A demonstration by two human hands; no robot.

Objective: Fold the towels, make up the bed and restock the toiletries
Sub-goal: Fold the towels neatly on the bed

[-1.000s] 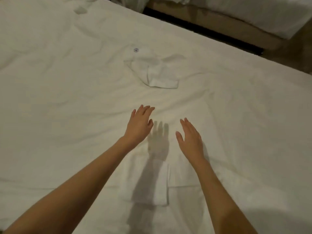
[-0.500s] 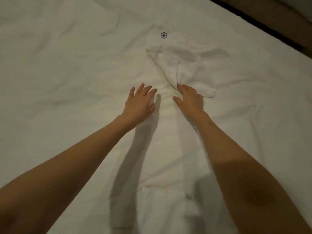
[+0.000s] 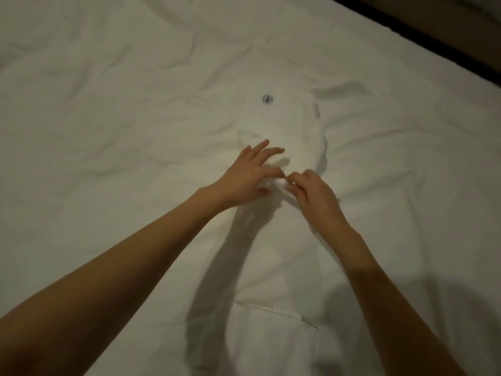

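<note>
White towel [image 3: 287, 131] on the bed [image 3: 108, 131], long axis running away from both hands, near corner pinched by right hand [image 3: 311, 194] and left hand [image 3: 244, 177], other left fingers spread.

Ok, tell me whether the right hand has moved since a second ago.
Yes. The right hand has gone forward to the small towel with the dark logo and now pinches its near edge.
</note>
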